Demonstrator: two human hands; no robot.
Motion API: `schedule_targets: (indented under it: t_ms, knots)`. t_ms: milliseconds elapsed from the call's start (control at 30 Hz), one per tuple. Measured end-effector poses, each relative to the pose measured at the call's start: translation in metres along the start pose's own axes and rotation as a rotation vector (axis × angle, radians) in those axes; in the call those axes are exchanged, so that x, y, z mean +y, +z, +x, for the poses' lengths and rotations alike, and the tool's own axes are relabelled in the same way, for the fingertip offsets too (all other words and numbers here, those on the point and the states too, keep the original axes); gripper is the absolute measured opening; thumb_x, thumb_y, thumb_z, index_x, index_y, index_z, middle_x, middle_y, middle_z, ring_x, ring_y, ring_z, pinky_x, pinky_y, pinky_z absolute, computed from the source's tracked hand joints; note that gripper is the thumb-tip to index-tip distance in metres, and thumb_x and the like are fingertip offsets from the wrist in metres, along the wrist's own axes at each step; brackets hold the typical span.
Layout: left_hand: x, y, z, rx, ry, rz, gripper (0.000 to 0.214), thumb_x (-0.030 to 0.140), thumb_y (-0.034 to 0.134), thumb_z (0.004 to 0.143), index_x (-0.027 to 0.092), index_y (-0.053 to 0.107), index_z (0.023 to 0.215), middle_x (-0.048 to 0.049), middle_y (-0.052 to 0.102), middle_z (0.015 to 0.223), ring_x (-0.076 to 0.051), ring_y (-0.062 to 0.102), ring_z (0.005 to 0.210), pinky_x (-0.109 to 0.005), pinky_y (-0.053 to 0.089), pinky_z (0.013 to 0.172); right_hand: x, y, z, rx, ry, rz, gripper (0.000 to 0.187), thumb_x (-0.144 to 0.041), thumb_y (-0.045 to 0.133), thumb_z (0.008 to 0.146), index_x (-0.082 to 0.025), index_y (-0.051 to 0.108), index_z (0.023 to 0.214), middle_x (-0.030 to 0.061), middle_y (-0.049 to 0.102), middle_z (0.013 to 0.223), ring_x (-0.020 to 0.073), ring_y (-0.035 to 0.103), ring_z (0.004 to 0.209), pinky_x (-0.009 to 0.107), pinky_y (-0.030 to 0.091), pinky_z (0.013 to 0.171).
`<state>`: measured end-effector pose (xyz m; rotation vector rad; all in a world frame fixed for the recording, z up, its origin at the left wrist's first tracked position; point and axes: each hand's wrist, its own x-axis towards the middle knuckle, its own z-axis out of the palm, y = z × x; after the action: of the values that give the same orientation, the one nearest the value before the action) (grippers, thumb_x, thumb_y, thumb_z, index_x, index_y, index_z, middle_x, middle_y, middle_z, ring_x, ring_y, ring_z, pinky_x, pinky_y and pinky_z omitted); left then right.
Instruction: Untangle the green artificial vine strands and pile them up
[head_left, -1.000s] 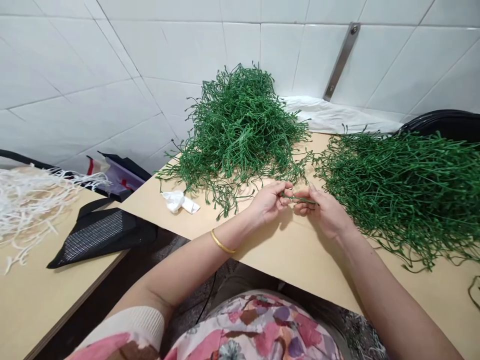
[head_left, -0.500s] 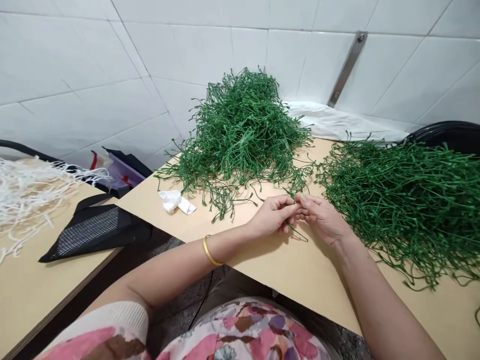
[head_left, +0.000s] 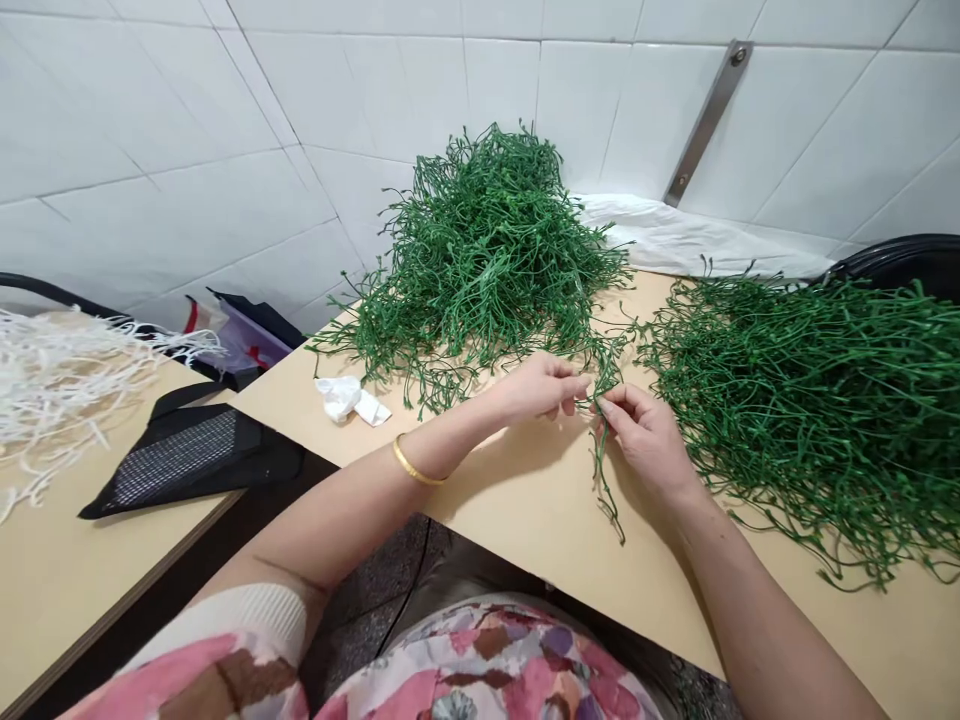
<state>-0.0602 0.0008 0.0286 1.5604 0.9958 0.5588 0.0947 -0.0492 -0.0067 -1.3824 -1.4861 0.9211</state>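
My right hand pinches a few thin green artificial plant stems between thumb and fingertips. Their lower ends hang down over the table, and their upper ends reach toward loose stems behind. Just left of them, my left hand is closed with curled fingers, its fingertips close to the stems. Whatever it may hold is hidden. A tall heap of green stems stands behind both hands. Another wide pile of green stems lies to the right of my right hand.
Left of my hands lies a crumpled white tissue on the table. A second table carries white strands and a black mesh item. White cloth or plastic runs along the tiled wall, below a metal bracket.
My hands were together over a stem and have moved apart, the left going slightly up and left. More stems now hang from my right hand.
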Motion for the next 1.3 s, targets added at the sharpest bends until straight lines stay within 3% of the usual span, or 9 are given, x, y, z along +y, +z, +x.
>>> schedule_targets:
  t_ms: [200, 367, 500, 667, 900, 1100, 1300]
  knots:
    - [-0.007, 0.010, 0.042, -0.016, -0.160, -0.230, 0.030, 0.026, 0.070, 0.063, 0.015, 0.047, 0.048, 0.0011, 0.046, 0.040, -0.004, 0.032, 0.031, -0.020, 0.018, 0.035, 0.003, 0.000, 0.002, 0.071, -0.145, -0.316, 0.013, -0.022, 0.044, 0.079, -0.019, 0.050, 0.067, -0.0022, 0.045, 0.061, 0.0114, 0.040, 0.058, 0.025, 0.031, 0.057]
    - [-0.017, 0.010, 0.050, -0.079, -0.209, -0.437, 0.018, 0.009, 0.065, 0.063, 0.013, 0.050, 0.055, 0.0031, 0.042, 0.041, -0.003, 0.034, 0.034, -0.018, 0.020, 0.037, 0.001, 0.000, 0.001, 0.040, -0.270, -0.438, 0.014, -0.017, 0.041, 0.080, -0.019, 0.046, 0.067, 0.0008, 0.048, 0.070, 0.0130, 0.045, 0.068, 0.026, 0.034, 0.063]
    - [-0.016, 0.013, 0.046, -0.074, -0.188, -0.628, 0.018, 0.003, 0.060, 0.064, 0.014, 0.047, 0.061, 0.0029, 0.046, 0.044, -0.004, 0.037, 0.036, -0.016, 0.021, 0.038, 0.008, -0.005, 0.004, 0.096, -0.258, -0.394, 0.015, -0.021, 0.041, 0.082, -0.019, 0.048, 0.068, 0.0017, 0.051, 0.073, 0.0137, 0.047, 0.069, 0.026, 0.036, 0.064]
    - [-0.018, 0.013, 0.044, -0.070, -0.134, -0.802, 0.017, 0.005, 0.057, 0.067, 0.015, 0.043, 0.065, -0.0020, 0.056, 0.054, -0.004, 0.039, 0.039, -0.015, 0.022, 0.038, 0.023, -0.019, 0.012, 0.197, -0.156, -0.330, 0.016, -0.027, 0.043, 0.082, -0.018, 0.057, 0.083, 0.0051, 0.057, 0.082, 0.0162, 0.054, 0.074, 0.030, 0.042, 0.068]
    - [-0.019, 0.013, 0.042, -0.115, -0.195, -0.799, 0.014, 0.002, 0.052, 0.069, 0.015, 0.047, 0.075, -0.0025, 0.058, 0.053, -0.003, 0.035, 0.035, -0.015, 0.015, 0.036, 0.026, -0.028, 0.013, 0.230, -0.012, -0.138, 0.021, -0.036, 0.047, 0.081, -0.018, 0.058, 0.086, 0.0031, 0.060, 0.074, 0.0150, 0.058, 0.067, 0.029, 0.046, 0.063]
    - [-0.022, 0.015, 0.046, -0.134, -0.171, -0.816, 0.008, 0.008, 0.057, 0.070, 0.012, 0.050, 0.070, -0.0016, 0.057, 0.053, -0.003, 0.044, 0.039, -0.015, 0.031, 0.042, 0.016, -0.027, 0.013, 0.267, -0.059, -0.047, 0.025, -0.039, 0.049, 0.082, -0.018, 0.056, 0.093, 0.0048, 0.061, 0.085, 0.0140, 0.059, 0.067, 0.029, 0.048, 0.062]
    - [-0.020, 0.019, 0.043, -0.142, -0.201, -0.714, 0.018, 0.011, 0.063, 0.066, 0.013, 0.046, 0.062, 0.0022, 0.051, 0.048, -0.002, 0.039, 0.035, -0.014, 0.024, 0.037, 0.016, -0.021, 0.015, 0.252, -0.131, -0.093, 0.018, -0.035, 0.050, 0.082, -0.019, 0.055, 0.090, 0.0033, 0.059, 0.078, 0.0138, 0.056, 0.065, 0.027, 0.046, 0.060]
